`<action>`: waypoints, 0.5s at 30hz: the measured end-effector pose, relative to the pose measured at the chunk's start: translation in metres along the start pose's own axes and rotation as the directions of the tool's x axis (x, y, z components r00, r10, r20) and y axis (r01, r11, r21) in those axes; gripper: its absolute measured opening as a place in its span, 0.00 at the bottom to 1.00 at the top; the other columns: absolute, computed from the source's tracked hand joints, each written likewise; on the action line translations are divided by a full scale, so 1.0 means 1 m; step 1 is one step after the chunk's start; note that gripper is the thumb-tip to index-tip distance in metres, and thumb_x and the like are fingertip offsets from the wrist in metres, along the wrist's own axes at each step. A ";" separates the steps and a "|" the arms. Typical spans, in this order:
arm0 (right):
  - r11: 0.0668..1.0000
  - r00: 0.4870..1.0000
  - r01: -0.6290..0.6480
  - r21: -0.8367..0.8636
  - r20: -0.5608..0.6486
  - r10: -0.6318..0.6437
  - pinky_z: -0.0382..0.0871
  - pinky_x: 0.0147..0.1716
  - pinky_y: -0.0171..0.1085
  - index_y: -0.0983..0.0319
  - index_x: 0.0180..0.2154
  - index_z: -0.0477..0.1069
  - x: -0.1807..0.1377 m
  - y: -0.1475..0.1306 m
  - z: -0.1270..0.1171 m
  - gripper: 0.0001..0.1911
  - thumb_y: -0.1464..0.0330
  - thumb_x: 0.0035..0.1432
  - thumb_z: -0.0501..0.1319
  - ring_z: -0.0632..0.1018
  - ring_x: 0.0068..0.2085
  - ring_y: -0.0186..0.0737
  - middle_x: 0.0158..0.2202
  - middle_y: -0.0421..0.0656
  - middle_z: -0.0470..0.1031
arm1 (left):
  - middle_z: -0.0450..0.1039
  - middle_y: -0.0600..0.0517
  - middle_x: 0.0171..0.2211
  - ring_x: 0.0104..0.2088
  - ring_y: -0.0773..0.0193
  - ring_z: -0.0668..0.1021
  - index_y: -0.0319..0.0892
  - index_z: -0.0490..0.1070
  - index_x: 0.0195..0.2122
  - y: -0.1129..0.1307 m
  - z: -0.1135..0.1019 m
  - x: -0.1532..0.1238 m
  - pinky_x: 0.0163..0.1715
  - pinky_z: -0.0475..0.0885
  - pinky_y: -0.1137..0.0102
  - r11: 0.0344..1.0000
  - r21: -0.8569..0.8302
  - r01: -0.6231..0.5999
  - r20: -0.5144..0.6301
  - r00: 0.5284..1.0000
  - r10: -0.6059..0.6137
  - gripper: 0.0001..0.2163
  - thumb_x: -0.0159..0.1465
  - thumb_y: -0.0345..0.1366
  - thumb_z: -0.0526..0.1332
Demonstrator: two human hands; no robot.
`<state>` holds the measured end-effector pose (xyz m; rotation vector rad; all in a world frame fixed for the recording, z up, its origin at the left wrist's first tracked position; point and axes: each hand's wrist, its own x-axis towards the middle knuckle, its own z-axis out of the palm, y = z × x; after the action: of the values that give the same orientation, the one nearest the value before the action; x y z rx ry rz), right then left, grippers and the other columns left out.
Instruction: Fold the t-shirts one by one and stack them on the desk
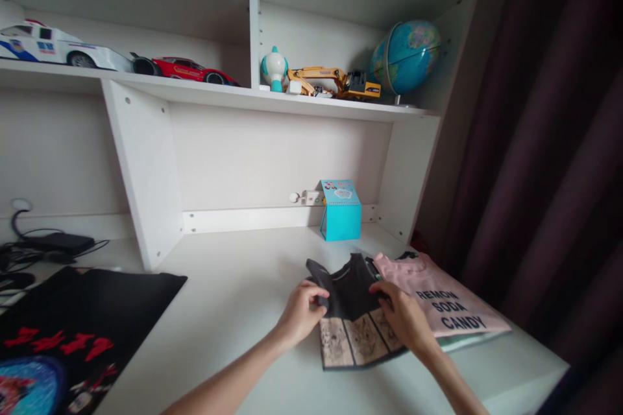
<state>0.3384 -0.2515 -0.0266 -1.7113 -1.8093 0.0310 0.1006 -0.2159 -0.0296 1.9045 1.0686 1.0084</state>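
A dark grey T-shirt with a row of tan printed panels along its lower part is in front of me, folded small. My left hand pinches its left side near the sleeve. My right hand has its fingers closed on the shirt's right side, below the collar. Just to the right, partly behind my right hand, lies a folded pink T-shirt with the letters REMON SODA CANDY. Something green and white shows under the pink one's lower edge.
A black T-shirt with a colourful print lies flat at the left. Cables and a black adapter are behind it. A blue desk calendar stands at the back. Shelves above hold toy cars, a toy excavator and a globe. A dark curtain hangs right.
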 end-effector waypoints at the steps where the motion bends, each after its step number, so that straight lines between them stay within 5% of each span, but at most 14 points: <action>1: 0.998 0.999 -0.010 -0.056 -0.032 0.009 0.65 0.39 0.34 0.56 0.38 0.70 0.004 0.010 -0.011 0.16 0.74 0.49 0.49 0.75 0.41 0.39 0.41 0.40 0.75 | 0.68 0.49 0.39 0.32 0.67 0.73 0.39 0.75 0.35 0.010 0.009 0.009 0.37 0.70 0.71 0.999 0.010 -0.040 -0.015 0.999 0.040 0.14 0.49 0.23 0.58; 5: 0.957 0.985 -0.103 -0.271 -0.163 0.060 0.66 0.38 0.36 0.56 0.42 0.70 0.024 0.052 -0.062 0.17 0.71 0.52 0.49 0.74 0.44 0.42 0.48 0.40 0.72 | 0.64 0.45 0.43 0.40 0.62 0.72 0.39 0.75 0.39 0.048 0.056 0.051 0.30 0.73 0.73 0.985 -0.028 -0.171 -0.037 0.985 0.170 0.14 0.52 0.25 0.58; 9: 0.894 0.967 -0.195 -0.405 -0.233 0.105 0.67 0.33 0.36 0.56 0.43 0.69 0.044 0.096 -0.103 0.18 0.70 0.53 0.47 0.75 0.40 0.43 0.46 0.41 0.72 | 0.62 0.43 0.46 0.45 0.58 0.71 0.39 0.73 0.43 0.068 0.113 0.087 0.41 0.73 0.66 0.963 -0.043 -0.267 -0.013 0.964 0.267 0.16 0.53 0.25 0.58; 12: 0.863 0.966 -0.216 -0.457 -0.228 0.121 0.68 0.36 0.39 0.59 0.45 0.70 0.052 0.130 -0.107 0.21 0.72 0.53 0.46 0.75 0.43 0.45 0.47 0.45 0.72 | 0.60 0.40 0.51 0.51 0.52 0.67 0.37 0.68 0.49 0.066 0.146 0.095 0.52 0.64 0.59 0.954 -0.013 -0.298 0.112 0.948 0.298 0.21 0.53 0.28 0.60; 15: 0.833 0.968 -0.247 -0.496 -0.165 0.188 0.68 0.40 0.45 0.62 0.49 0.68 0.051 0.157 -0.084 0.22 0.69 0.54 0.48 0.73 0.46 0.51 0.54 0.53 0.65 | 0.59 0.38 0.55 0.59 0.46 0.55 0.36 0.59 0.57 0.052 0.155 0.083 0.57 0.56 0.56 0.936 0.016 -0.352 0.316 0.890 0.329 0.31 0.51 0.33 0.63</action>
<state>0.5189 -0.2155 -0.0061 -2.2350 -1.6186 -0.4862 0.2824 -0.1941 -0.0290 2.2740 0.6079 0.8219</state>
